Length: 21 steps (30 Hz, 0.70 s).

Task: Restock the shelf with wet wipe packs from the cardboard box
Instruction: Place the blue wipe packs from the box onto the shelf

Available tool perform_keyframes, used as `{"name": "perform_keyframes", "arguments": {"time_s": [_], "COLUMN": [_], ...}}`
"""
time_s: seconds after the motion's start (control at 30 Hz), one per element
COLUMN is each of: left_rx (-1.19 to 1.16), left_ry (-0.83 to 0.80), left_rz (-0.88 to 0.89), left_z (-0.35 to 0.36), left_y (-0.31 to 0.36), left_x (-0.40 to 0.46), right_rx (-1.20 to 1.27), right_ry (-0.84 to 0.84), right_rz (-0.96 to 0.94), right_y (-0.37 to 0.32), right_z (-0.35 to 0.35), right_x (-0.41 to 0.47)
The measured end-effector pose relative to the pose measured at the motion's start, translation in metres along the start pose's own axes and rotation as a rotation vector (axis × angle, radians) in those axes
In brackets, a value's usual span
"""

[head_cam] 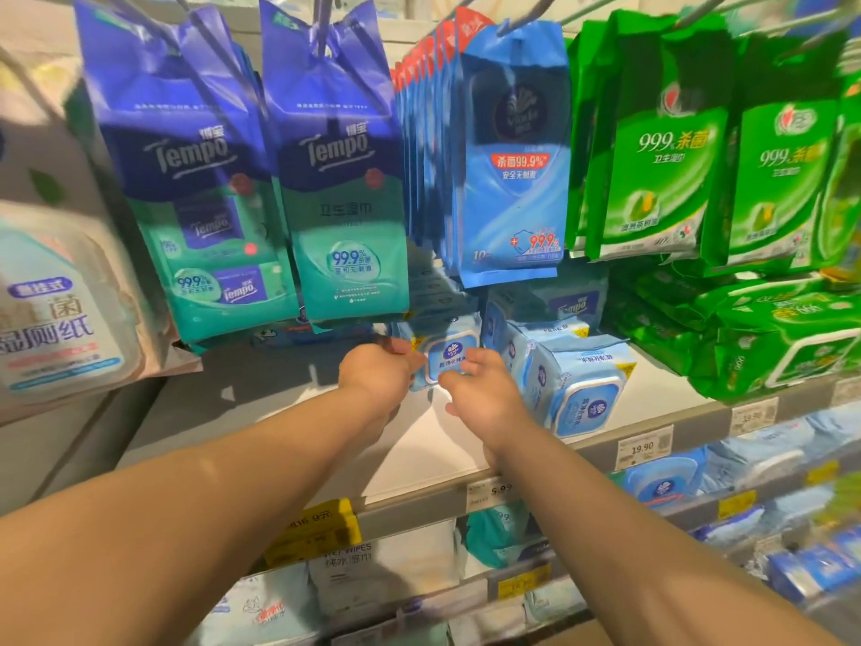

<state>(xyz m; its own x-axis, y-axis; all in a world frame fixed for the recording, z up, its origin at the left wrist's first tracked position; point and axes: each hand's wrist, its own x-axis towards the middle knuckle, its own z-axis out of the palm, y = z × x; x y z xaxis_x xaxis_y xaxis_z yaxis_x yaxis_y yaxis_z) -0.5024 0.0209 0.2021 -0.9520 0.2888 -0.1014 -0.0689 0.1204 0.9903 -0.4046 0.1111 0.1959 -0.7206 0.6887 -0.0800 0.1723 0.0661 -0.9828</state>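
Observation:
A light blue wet wipe pack [448, 354] with a round logo on its lid stands on the white shelf [433, 440], deep under the hanging bags. My left hand [378, 373] grips its left side and my right hand [480, 389] curls round its right side. More of the same light blue packs [573, 380] lie stacked just right of it. The cardboard box is out of view.
Blue and teal Tempo bags [345, 179] hang on hooks above my hands, with blue pouches [512, 156] and green pouches [666, 146] to the right. Green packs [768, 338] fill the shelf's right end. Price tags [644, 447] line the shelf edge; lower shelves hold more wipes.

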Motion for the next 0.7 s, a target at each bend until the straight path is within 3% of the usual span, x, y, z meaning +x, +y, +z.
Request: {"name": "perform_keyframes", "arguments": {"time_s": [0.37,0.7], "left_rx": [0.047,0.091], "left_ry": [-0.04,-0.114], "left_rz": [0.013,0.046], "left_z": [-0.003,-0.027], "left_y": [0.006,0.033], "left_x": [-0.01,-0.083], "right_rx": [-0.077,-0.1], "right_ry": [-0.057,0.112], "right_rz": [-0.008,-0.237], "right_y": [0.002,-0.017], "right_z": [0.001,-0.018], "right_x": [-0.002,-0.06]}}
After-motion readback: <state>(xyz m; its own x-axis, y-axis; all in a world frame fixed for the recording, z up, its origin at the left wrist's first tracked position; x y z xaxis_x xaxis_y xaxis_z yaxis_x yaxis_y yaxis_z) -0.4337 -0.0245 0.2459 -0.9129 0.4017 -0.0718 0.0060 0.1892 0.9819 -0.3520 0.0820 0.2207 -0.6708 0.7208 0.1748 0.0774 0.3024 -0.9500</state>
